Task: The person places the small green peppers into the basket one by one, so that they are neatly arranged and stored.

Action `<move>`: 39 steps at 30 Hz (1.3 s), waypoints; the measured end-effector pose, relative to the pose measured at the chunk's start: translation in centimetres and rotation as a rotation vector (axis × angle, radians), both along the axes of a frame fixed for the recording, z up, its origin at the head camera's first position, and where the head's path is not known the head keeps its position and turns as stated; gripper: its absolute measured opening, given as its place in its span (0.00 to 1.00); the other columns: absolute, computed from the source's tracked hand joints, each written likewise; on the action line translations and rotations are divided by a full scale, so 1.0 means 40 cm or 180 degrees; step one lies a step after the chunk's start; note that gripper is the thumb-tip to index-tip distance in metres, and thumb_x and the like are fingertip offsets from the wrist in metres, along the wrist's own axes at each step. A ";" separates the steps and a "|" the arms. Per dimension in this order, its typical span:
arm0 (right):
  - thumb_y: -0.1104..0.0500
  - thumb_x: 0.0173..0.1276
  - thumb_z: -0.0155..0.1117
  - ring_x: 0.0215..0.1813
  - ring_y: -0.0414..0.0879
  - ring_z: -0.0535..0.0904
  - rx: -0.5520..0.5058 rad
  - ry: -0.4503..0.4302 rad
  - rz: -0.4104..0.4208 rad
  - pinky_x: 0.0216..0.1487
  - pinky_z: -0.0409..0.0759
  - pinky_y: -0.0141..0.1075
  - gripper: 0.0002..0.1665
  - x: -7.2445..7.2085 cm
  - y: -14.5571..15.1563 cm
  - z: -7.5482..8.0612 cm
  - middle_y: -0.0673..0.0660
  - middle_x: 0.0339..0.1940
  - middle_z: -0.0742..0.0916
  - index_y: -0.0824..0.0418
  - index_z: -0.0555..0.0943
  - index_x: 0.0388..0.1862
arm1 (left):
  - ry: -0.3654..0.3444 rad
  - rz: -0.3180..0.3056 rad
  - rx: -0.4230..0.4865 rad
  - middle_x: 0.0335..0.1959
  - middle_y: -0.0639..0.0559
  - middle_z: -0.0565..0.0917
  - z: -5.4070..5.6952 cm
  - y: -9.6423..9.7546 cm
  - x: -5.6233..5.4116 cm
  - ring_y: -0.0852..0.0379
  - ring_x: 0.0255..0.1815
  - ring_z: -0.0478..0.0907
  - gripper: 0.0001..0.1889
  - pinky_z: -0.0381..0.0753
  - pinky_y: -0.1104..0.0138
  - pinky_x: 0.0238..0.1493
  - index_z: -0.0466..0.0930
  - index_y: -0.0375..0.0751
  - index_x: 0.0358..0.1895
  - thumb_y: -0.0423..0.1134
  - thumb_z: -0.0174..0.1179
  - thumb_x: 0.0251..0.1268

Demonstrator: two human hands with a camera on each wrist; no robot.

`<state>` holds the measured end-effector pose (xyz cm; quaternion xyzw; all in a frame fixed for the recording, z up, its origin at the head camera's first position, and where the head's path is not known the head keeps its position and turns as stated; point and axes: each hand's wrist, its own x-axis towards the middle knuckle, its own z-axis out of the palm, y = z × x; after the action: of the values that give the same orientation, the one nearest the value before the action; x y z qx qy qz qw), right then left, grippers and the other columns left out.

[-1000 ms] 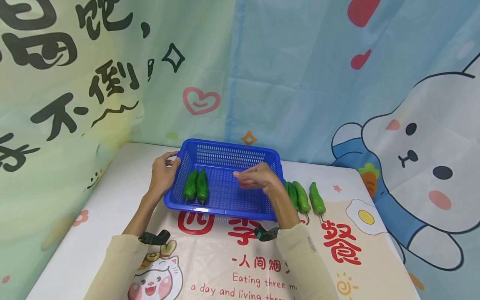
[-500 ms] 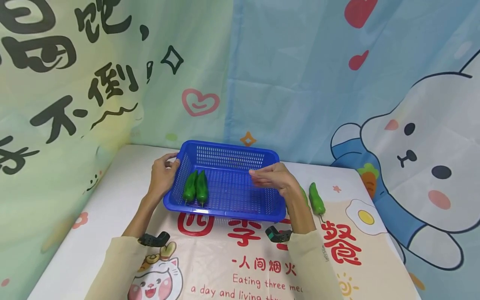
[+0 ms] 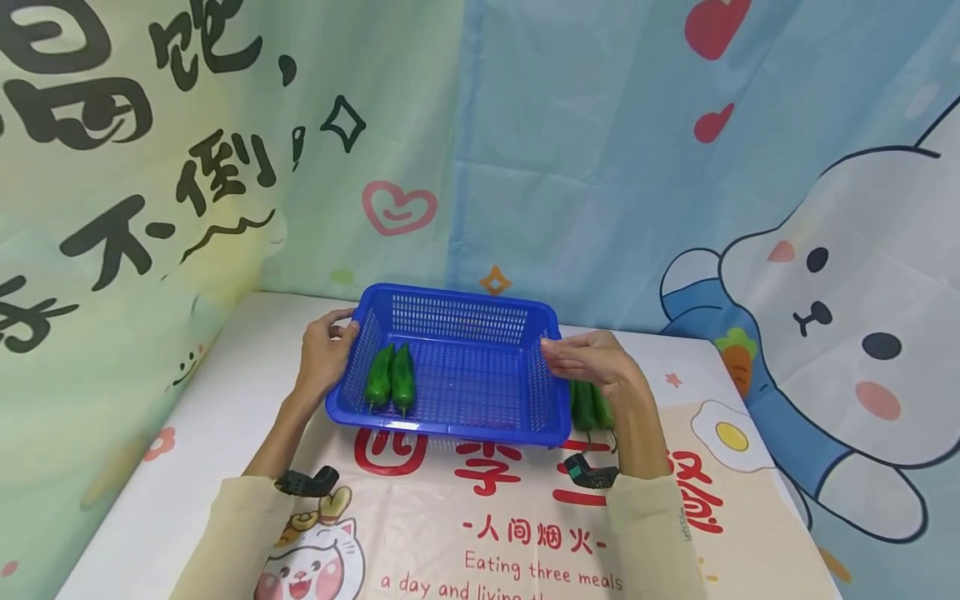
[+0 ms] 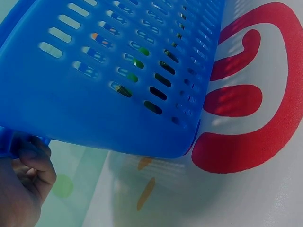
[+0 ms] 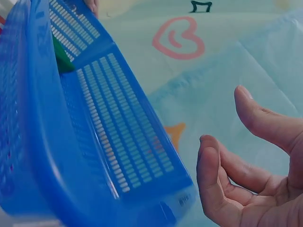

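A blue plastic basket (image 3: 457, 431) with slotted walls stands on the table. Two green peppers (image 3: 402, 381) lie side by side at its left end. My left hand (image 3: 322, 358) grips the basket's left end, and in the left wrist view its fingers (image 4: 40, 165) curl at the rim. At the opposite end, my right hand (image 3: 596, 362) overlaps the rim in the head view. The right wrist view shows that hand (image 5: 251, 175) beside the basket with nothing in it, thumb apart from the bent fingers. Several more green peppers (image 3: 582, 406) lie right of the basket, partly hidden by my right hand and arm.
The table (image 3: 172, 483) wears a printed cover with red lettering and a cartoon cat (image 3: 307, 554). A printed cloth (image 3: 570, 158) hangs directly behind its back edge. Dark bands with cameras (image 3: 307, 481) sit on both wrists.
My right hand has moved right, from over the basket's inside to its right rim. The basket, the two peppers in it and my left hand stay in place.
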<state>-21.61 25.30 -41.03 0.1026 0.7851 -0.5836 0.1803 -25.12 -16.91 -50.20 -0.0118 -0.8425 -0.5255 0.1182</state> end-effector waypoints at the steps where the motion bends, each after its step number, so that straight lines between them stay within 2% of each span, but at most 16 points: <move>1: 0.47 0.77 0.73 0.70 0.61 0.87 0.0019 -0.0007 -0.0014 0.70 0.83 0.49 0.36 0.004 0.008 0.000 0.68 0.70 0.87 0.73 0.80 0.71 | 0.0000 -0.0002 0.0010 0.39 0.28 0.89 -0.001 -0.001 0.000 0.64 0.24 0.82 0.21 0.79 0.74 0.26 0.80 0.30 0.72 0.37 0.56 0.86; 5: 0.47 0.77 0.73 0.69 0.59 0.88 0.0034 -0.0028 -0.0096 0.69 0.84 0.47 0.39 0.016 0.043 -0.002 0.69 0.72 0.85 0.73 0.77 0.75 | -0.0003 -0.0011 0.0037 0.40 0.28 0.89 -0.005 -0.001 -0.001 0.64 0.24 0.82 0.20 0.79 0.75 0.27 0.80 0.30 0.72 0.36 0.56 0.86; 8: 0.46 0.76 0.74 0.60 0.51 0.92 0.0001 -0.0039 -0.0157 0.61 0.88 0.41 0.42 0.022 0.071 -0.004 0.68 0.70 0.87 0.74 0.76 0.76 | -0.0007 -0.0011 0.0035 0.40 0.28 0.89 -0.004 -0.001 -0.001 0.64 0.24 0.82 0.21 0.79 0.75 0.27 0.80 0.30 0.72 0.36 0.56 0.86; 10: 0.45 0.75 0.75 0.53 0.44 0.93 -0.0011 -0.0042 -0.0167 0.56 0.90 0.36 0.44 0.026 0.090 -0.004 0.64 0.64 0.91 0.75 0.75 0.76 | 0.0004 0.0004 0.0023 0.39 0.28 0.89 -0.002 0.000 -0.001 0.65 0.24 0.81 0.20 0.79 0.75 0.27 0.80 0.30 0.71 0.36 0.56 0.85; 13: 0.46 0.74 0.76 0.46 0.38 0.92 -0.0052 -0.0077 -0.0218 0.52 0.90 0.33 0.46 0.030 0.116 -0.006 0.54 0.55 0.94 0.75 0.73 0.77 | 0.0033 0.0015 0.0013 0.40 0.28 0.89 0.000 0.001 -0.005 0.66 0.25 0.81 0.20 0.79 0.75 0.27 0.81 0.31 0.71 0.36 0.56 0.85; 15: 0.45 0.74 0.76 0.44 0.37 0.92 -0.0060 -0.0109 -0.0244 0.52 0.90 0.33 0.47 0.032 0.131 -0.008 0.49 0.51 0.94 0.75 0.72 0.78 | 0.0049 0.0016 0.0012 0.40 0.28 0.89 0.002 0.000 -0.006 0.66 0.25 0.81 0.20 0.78 0.75 0.27 0.81 0.30 0.70 0.36 0.57 0.85; 20: 0.44 0.75 0.75 0.43 0.36 0.91 0.0028 -0.0102 -0.0271 0.51 0.90 0.34 0.49 0.037 0.168 -0.018 0.50 0.51 0.94 0.76 0.70 0.79 | 0.0013 0.0005 0.0033 0.39 0.28 0.89 0.002 -0.001 -0.002 0.65 0.25 0.81 0.20 0.78 0.74 0.27 0.80 0.29 0.71 0.36 0.56 0.85; 25: 0.44 0.74 0.75 0.43 0.35 0.91 0.0038 -0.0132 -0.0368 0.50 0.91 0.33 0.50 0.035 0.219 -0.029 0.46 0.46 0.94 0.77 0.69 0.80 | 0.0002 0.0022 0.0009 0.39 0.29 0.89 -0.003 -0.002 -0.001 0.63 0.25 0.81 0.20 0.78 0.74 0.27 0.81 0.31 0.71 0.37 0.56 0.85; 30: 0.41 0.74 0.75 0.44 0.34 0.91 0.0139 -0.0250 -0.0475 0.56 0.89 0.35 0.55 0.046 0.273 -0.048 0.42 0.43 0.92 0.76 0.65 0.82 | 0.0003 0.0023 -0.0006 0.39 0.29 0.89 -0.002 -0.002 -0.001 0.63 0.26 0.81 0.20 0.78 0.74 0.27 0.81 0.30 0.71 0.37 0.56 0.85; 33: 0.38 0.73 0.74 0.47 0.34 0.91 0.0294 -0.0292 -0.0495 0.59 0.87 0.36 0.58 0.055 0.303 -0.060 0.42 0.46 0.93 0.75 0.63 0.84 | 0.0003 0.0020 0.0000 0.39 0.28 0.90 -0.004 -0.002 -0.002 0.63 0.26 0.82 0.20 0.78 0.75 0.28 0.81 0.30 0.71 0.37 0.56 0.85; 37: 0.34 0.72 0.74 0.52 0.40 0.92 0.0495 -0.0348 -0.0571 0.65 0.84 0.41 0.62 0.063 0.336 -0.073 0.55 0.57 0.94 0.76 0.63 0.84 | 0.0015 0.0020 0.0005 0.39 0.28 0.90 -0.006 -0.002 -0.002 0.64 0.25 0.81 0.20 0.78 0.75 0.28 0.81 0.30 0.71 0.36 0.56 0.85; 39: 0.32 0.71 0.73 0.52 0.42 0.93 0.0575 -0.0390 -0.0624 0.71 0.80 0.47 0.63 0.066 0.350 -0.079 0.60 0.61 0.93 0.76 0.63 0.84 | 0.0009 0.0022 0.0010 0.39 0.28 0.90 -0.006 -0.002 -0.002 0.64 0.25 0.81 0.20 0.78 0.75 0.27 0.81 0.30 0.71 0.37 0.56 0.85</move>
<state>-18.98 39.31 -44.20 0.2301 0.8081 -0.5181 0.1600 -25.20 -16.98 -50.44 -0.0094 -0.8415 -0.5264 0.1212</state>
